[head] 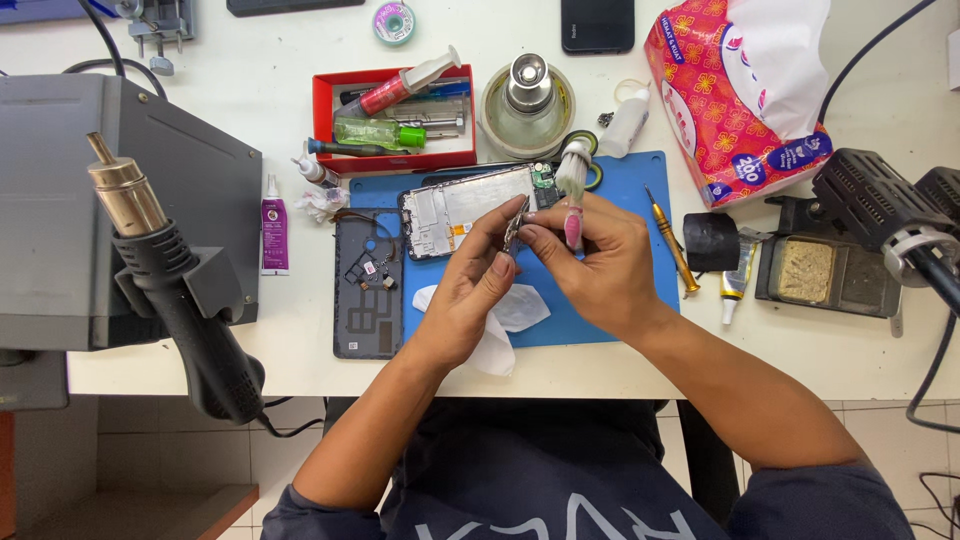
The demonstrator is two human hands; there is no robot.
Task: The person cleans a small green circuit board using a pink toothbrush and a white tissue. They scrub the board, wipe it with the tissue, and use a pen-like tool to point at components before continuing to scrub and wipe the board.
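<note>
From the head camera, we look down at a white table. Two bare hands meet in the middle, over a flat blue work mat (pixel 640 200).

The left hand (pixel 470 290) pinches a small thin metal part (pixel 515 228) between thumb and fingers. It is too small to tell what it is. The right hand (pixel 600 265) is closed around a little brush with a pink handle and white bristles (pixel 573 185). The bristles point up and away from the person. The fingertips of both hands touch at the small metal part.

Just behind the hands, on the blue mat, lies an opened phone with its silver insides showing (pixel 465 208). To the left of it, partly on the mat and partly on the table, lies a dark grey phone back cover (pixel 365 300). Under the left wrist is a white tissue (pixel 515 310).

Behind the mat stands a red tray full of tools and small bottles (pixel 322 120). Next to it is a round glass jar with a metal top (pixel 527 100). A yellow-handled screwdriver (pixel 672 240) lies on the right edge of the mat. Farther right is a red and white pack of tissues (pixel 740 90).

On the left sits a grey box machine (pixel 60 230), with a black hot-air gun with a brass tip (pixel 170 270) resting on its side.
</note>
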